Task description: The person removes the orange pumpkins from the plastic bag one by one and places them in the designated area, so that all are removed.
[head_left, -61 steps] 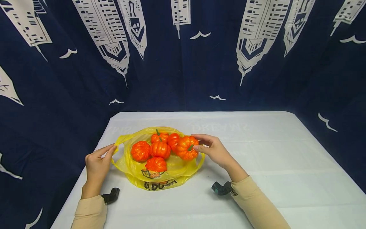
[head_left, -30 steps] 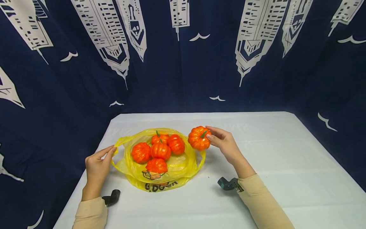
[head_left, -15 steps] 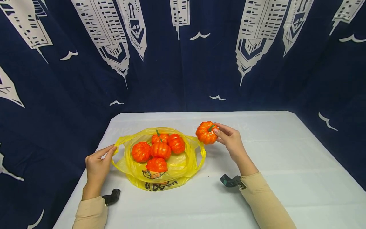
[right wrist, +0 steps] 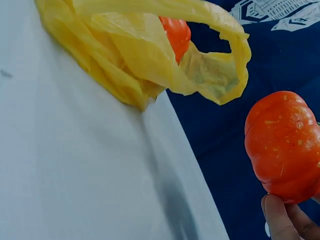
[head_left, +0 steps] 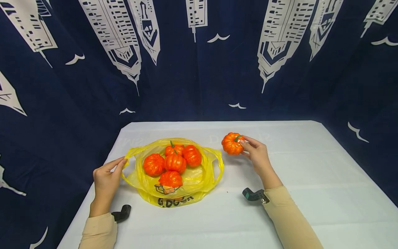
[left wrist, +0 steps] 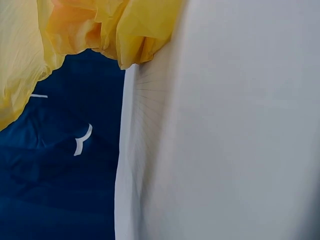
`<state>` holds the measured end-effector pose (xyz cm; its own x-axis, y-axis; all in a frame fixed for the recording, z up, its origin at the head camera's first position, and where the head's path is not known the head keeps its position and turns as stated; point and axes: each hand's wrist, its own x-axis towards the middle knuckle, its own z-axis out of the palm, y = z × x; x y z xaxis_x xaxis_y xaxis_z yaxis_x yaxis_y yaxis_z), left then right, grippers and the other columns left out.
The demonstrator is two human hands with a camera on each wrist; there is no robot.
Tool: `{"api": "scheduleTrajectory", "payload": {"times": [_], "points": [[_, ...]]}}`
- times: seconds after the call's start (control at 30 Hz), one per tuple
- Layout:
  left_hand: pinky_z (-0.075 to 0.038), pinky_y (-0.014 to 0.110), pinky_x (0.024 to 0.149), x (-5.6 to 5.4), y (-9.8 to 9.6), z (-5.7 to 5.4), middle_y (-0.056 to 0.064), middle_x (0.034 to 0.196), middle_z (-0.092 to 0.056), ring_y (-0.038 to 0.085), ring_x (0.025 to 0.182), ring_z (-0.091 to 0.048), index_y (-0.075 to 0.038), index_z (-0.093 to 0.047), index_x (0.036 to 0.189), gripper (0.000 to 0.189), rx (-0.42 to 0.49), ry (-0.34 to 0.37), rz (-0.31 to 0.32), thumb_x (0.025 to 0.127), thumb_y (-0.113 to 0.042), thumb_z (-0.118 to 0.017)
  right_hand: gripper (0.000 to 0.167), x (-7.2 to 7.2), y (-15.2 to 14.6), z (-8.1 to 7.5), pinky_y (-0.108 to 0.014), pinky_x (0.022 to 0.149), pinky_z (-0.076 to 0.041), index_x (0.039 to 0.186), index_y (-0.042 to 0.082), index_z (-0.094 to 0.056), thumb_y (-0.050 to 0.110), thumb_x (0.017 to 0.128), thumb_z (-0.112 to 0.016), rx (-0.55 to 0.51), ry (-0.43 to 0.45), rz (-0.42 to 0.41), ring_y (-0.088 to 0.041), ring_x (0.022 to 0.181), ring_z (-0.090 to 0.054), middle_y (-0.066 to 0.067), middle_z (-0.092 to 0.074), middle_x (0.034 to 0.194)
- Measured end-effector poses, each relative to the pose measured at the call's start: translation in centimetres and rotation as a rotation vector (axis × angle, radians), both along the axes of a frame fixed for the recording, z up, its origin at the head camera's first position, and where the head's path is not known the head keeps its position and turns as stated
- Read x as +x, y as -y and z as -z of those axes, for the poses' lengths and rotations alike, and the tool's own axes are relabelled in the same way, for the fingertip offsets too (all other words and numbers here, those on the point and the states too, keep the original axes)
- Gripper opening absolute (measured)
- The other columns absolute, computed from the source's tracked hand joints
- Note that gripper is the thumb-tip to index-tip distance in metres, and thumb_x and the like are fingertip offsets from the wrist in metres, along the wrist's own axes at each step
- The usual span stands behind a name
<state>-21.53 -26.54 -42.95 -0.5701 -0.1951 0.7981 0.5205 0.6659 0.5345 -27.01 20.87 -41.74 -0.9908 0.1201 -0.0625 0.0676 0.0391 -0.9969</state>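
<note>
Holding one orange pumpkin (head_left: 232,144) in the right hand (head_left: 256,154), raised over the white table (head_left: 298,173), just to the right of the yellow bag (head_left: 194,179). Pinching one handle (head_left: 132,152) of that bag in the left hand (head_left: 106,178), well apart from the held pumpkin. Inside the single open bag, counting five more pumpkins (head_left: 175,163), bunched close together, one nearest the printed front.

From above, the head view faces forward and down across the white cloth-covered table (head_left: 311,173) to its far edge; both wrist views, close and tilted, share the crinkled yellow plastic bag (right wrist: 112,45) and a table edge.
</note>
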Motion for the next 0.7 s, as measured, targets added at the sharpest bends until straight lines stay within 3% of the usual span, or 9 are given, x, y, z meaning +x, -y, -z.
{"api": "scheduleTrajectory", "payload": {"times": [0.27,0.53,0.7], "points": [[-0.046,-0.002,0.074,0.0,0.0,0.0,0.026,0.084,-0.074,-0.025,0.087,-0.057,0.009,-0.077,0.088,0.015,0.005,-0.001,0.005,0.074,0.013,-0.081,0.056,-0.7,-0.8,1.0,-0.021,0.089,-0.057,0.15,0.007,-0.045,0.031,0.101,-0.061,-0.014,0.035,0.048,0.001,0.091,-0.061,-0.017,-0.045,0.149],[-0.045,-0.002,0.076,-0.1,0.0,0.0,0.026,0.086,-0.074,-0.024,0.088,-0.058,0.007,-0.078,0.089,0.015,0.007,-0.007,0.007,0.074,0.012,-0.081,0.056,-1.4,-1.9,2.6,-0.025,0.093,-0.055,0.151,0.007,-0.044,0.028,0.101,-0.06,-0.029,0.103,0.102,-0.012,0.11,-0.057,-0.017,-0.038,0.156],[-0.045,-0.002,0.077,0.0,0.0,-0.1,0.025,0.086,-0.075,-0.024,0.089,-0.057,0.007,-0.078,0.09,0.015,0.0,-0.002,0.001,0.076,0.01,-0.081,0.056,-1.5,-1.8,2.9,-0.025,0.092,-0.056,0.15,0.007,-0.044,0.029,0.101,-0.06,-0.014,0.118,0.111,-0.006,0.101,-0.059,-0.019,-0.041,0.151]]}}
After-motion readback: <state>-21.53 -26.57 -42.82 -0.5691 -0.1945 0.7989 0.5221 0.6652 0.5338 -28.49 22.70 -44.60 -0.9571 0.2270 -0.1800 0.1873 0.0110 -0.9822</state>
